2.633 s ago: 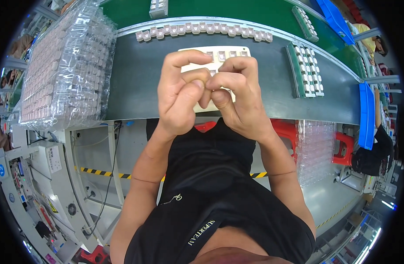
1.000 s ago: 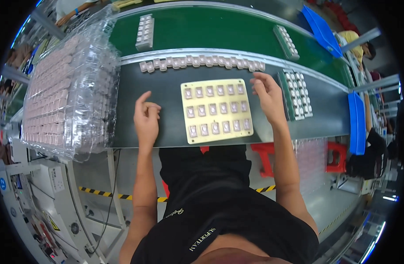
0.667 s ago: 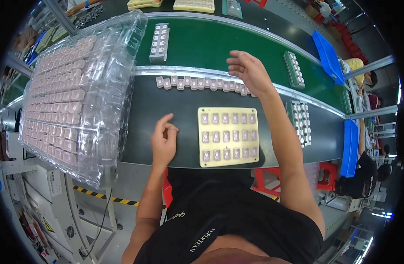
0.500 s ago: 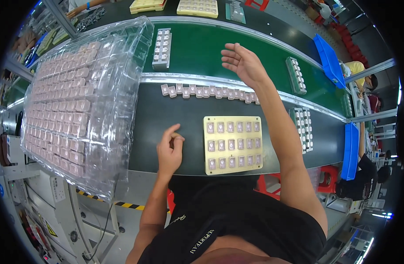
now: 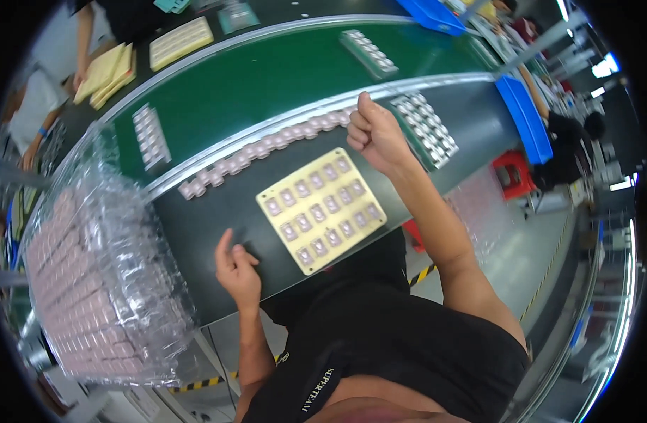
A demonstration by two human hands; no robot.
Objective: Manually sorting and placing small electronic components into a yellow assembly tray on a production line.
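Observation:
A pale yellow tray (image 5: pixel 309 200) lies on the dark tabletop in front of me, with rows of small pinkish clear pieces in its recesses. Left of it, my left hand (image 5: pixel 240 276) hovers by the table's near edge, index finger and thumb apart, holding nothing. My right hand (image 5: pixel 377 135) is raised beyond the tray's far right corner, near the right end of a row of loose pinkish pieces (image 5: pixel 263 146). Its fingers are curled in, thumb up; whether anything is inside cannot be seen. That row runs along the metal rail of the green conveyor belt (image 5: pixel 260 77).
Left stands a bulky plastic-wrapped stack of pinkish pieces (image 5: pixel 90 282). A fixture of white-topped parts (image 5: pixel 425 130) sits right of my hand; similar fixtures (image 5: pixel 152 137) ride the belt. A blue bin (image 5: pixel 524 120) is at the right end. Co-workers' arms (image 5: pixel 83 42) show across the belt.
My view has swung, so the scene appears rotated. My right hand has drawn back from over the belt toward the row of pieces, and its flat fingers have curled. My left hand remains left of the tray.

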